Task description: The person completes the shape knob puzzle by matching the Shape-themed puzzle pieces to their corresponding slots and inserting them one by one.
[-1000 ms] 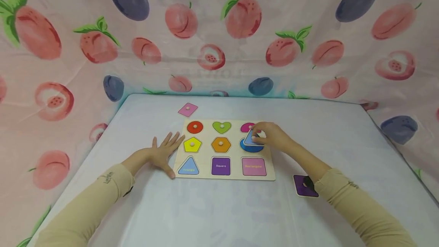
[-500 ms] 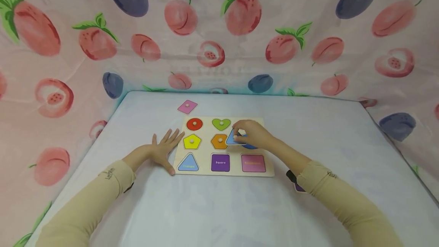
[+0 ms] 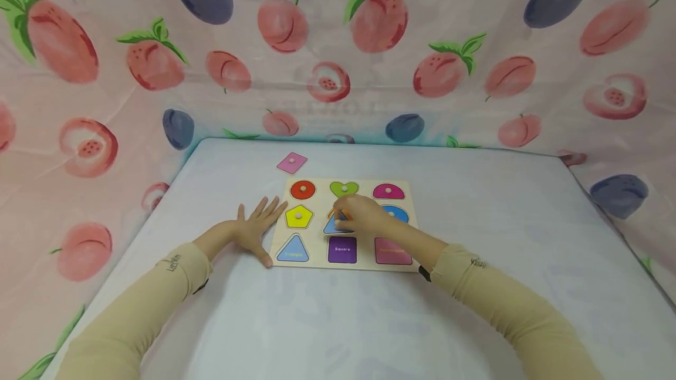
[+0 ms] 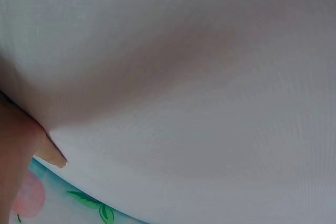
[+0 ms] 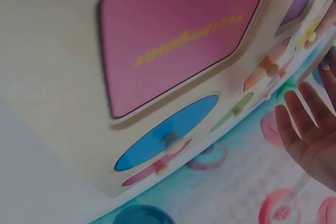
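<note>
My right hand (image 3: 364, 216) pinches the knob of a blue triangle puzzle piece (image 3: 333, 227) over the middle of a wooden shape puzzle board (image 3: 319, 254). The piece partly covers the orange hexagon. Spread out flat, my left hand (image 3: 254, 233) touches the board's left edge with its fingertips and thumb. Along the front row lie the light-blue triangle recess (image 3: 292, 249), the purple square recess (image 3: 342, 250) and the pink rectangle recess (image 3: 391, 253). In the right wrist view, the right hand's other fingers (image 5: 307, 108) stretch outward; the triangle piece is not clearly seen there.
A pink diamond-shaped knobbed piece (image 3: 292, 162) lies behind the board's back left corner. Knobbed pieces such as the red circle (image 3: 303, 190) and yellow pentagon (image 3: 298, 216) sit in the board. A fruit-print cloth (image 3: 369, 104) hangs behind the white table (image 3: 475, 192).
My right hand has carried the triangle piece leftward, from over the blue oval to over the hexagon. The purple square piece at right is now hidden by the right sleeve. My left hand stays put.
</note>
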Available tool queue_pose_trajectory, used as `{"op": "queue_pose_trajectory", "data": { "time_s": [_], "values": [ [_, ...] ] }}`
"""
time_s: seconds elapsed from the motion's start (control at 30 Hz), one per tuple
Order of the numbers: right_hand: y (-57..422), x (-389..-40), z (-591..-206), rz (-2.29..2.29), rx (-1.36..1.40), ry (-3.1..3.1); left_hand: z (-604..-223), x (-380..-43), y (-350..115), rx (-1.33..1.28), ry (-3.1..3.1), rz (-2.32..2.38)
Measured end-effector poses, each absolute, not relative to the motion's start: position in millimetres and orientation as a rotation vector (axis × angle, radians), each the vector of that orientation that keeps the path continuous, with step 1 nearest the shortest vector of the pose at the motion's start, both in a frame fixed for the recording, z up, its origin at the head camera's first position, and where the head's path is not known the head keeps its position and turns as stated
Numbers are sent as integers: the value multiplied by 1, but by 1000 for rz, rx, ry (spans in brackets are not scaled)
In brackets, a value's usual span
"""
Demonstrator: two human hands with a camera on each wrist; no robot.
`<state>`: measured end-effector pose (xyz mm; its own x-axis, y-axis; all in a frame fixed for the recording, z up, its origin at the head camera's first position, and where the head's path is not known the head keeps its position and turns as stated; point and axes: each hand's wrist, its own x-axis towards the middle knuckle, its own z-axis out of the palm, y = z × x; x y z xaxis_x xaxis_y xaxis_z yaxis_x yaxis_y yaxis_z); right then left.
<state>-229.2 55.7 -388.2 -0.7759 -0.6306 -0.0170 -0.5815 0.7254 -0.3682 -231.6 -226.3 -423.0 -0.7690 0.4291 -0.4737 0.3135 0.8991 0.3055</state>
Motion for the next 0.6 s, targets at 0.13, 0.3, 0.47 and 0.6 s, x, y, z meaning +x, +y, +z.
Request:
{"op": "queue_pose_trajectory", "data": {
  "time_s": [0.13, 0.3, 0.47, 0.6],
  "values": [
    [44, -229, -391, -514, -1007, 2785, -424, -232, -226, 538, 2516, 285],
    [31, -226, -393, -489, -1033, 2775, -425, -231, -226, 543, 2511, 291],
    [16, -222, -395, -433, -1033, 2754, -426, -232, -226, 556, 2509, 274],
    [4, -219, -398, -384, -1056, 2750, -425, -234, -228, 557, 2513, 269]
  ]
}}
